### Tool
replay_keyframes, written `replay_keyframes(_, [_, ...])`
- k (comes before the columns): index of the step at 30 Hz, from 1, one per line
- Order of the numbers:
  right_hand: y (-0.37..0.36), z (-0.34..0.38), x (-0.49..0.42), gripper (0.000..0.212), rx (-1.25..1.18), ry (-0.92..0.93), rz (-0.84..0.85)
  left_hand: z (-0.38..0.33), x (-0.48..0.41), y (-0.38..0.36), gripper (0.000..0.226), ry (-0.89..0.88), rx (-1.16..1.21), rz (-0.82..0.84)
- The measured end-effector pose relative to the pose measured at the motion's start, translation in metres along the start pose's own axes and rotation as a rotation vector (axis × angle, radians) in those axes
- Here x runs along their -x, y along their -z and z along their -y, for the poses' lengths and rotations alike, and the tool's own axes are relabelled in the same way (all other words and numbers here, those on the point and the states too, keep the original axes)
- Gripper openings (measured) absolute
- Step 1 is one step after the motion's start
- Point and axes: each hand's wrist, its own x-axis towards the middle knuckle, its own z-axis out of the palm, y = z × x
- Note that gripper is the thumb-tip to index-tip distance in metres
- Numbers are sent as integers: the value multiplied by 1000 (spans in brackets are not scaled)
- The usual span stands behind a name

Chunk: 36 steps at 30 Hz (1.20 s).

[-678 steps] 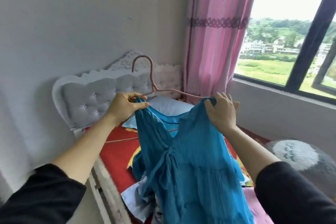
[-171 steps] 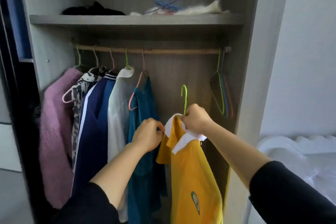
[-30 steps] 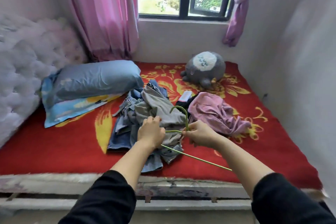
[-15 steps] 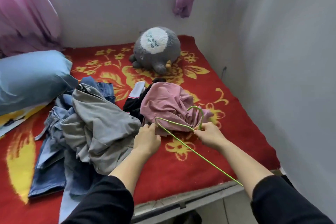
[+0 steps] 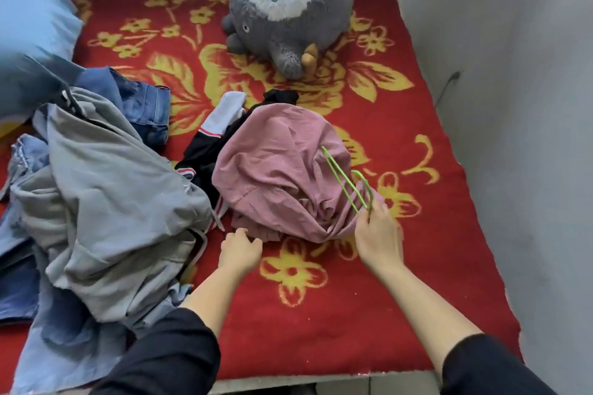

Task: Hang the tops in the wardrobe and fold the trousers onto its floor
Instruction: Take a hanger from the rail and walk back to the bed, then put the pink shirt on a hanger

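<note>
1. Roughly at centre frame, a crumpled pink top (image 5: 272, 170) lies in a heap on the bed's red blanket (image 5: 321, 330), which is patterned with yellow flowers
2. At centre right, the right hand (image 5: 378, 234) pinches a green wire hanger (image 5: 342, 177) between thumb and fingertips, close to its hook
3. From that grip, the hanger's wires slant up and to the left over the right part of the pink top
4. Lower centre, the left hand (image 5: 240, 250) holds nothing; its fingers are loosely bent, with the tips at the near hem of the pink top, and it does not grip the cloth
5. Both forearms are bare, and black sleeves (image 5: 167, 356) fill the bottom edge of the frame
6. Just left of the pink top and partly under it lies a black garment (image 5: 205, 151) with a white cuff and red-and-white striped trim
7. Left of frame, a large grey garment (image 5: 112, 186) is piled over blue jeans (image 5: 147, 106); more pale denim spreads toward the lower left corner
8. At top centre, a round grey plush toy (image 5: 288, 9) with a white fluffy patch sits on the blanket, well apart from the clothes
9. A light blue pillow (image 5: 32, 26) occupies the upper left, and a grey wall (image 5: 529, 106) runs down the right side
</note>
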Motion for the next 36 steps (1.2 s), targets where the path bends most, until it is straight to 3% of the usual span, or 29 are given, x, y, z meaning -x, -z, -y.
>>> replay_keyframes(3, [-25, -14, -16, 55, 47, 59, 6, 5, -38, -10, 55, 121, 104, -22])
replay_keyframes(7, [-55, -35, -28, 56, 65, 45, 100, 5, -79, -16, 50, 143, 251, -96])
replay_keyframes(12, [-86, -46, -31, 51, 80, 66, 185, -15, -110, -6, 24, 127, 540, -221])
replay_keyframes(14, [-94, -42, -34, 51, 68, 72, 203, -31, -110, 4, 29, 36, 484, -254])
replay_keyframes(16, [-100, -32, -39, 61, 36, 64, 229, -52, -100, 17, 38, -162, 446, -225])
replay_keyframes(20, [-116, 10, -57, 92, -142, 34, 256, -96, -76, 51, 46, -477, 443, 52])
replay_keyframes(21, [-120, 23, -64, 86, -255, -4, 242, -104, -74, 60, 41, -505, 473, 155])
replay_keyframes(23, [-125, 43, -79, 50, -484, -95, 188, -114, -76, 77, 33, -514, 558, 307])
replay_keyframes(24, [-125, 49, -88, 29, -558, -133, 139, -113, -79, 83, 34, -507, 601, 324])
replay_keyframes(25, [-122, 49, -99, 23, -573, -174, 63, -109, -83, 88, 34, -492, 641, 296])
replay_keyframes(27, [-111, 39, -121, 26, -556, -317, -126, -92, -96, 87, 29, -408, 614, 129])
replay_keyframes(30, [-88, 2, -147, 30, -548, -613, -410, -55, -116, 67, 26, -165, 351, -87])
replay_keyframes(33, [-64, -37, -151, 31, -479, -732, -529, -31, -121, 40, 45, -154, 287, -75])
replay_keyframes(36, [-52, -63, -140, 18, -370, -662, -459, -31, -123, 14, 80, -307, 216, 38])
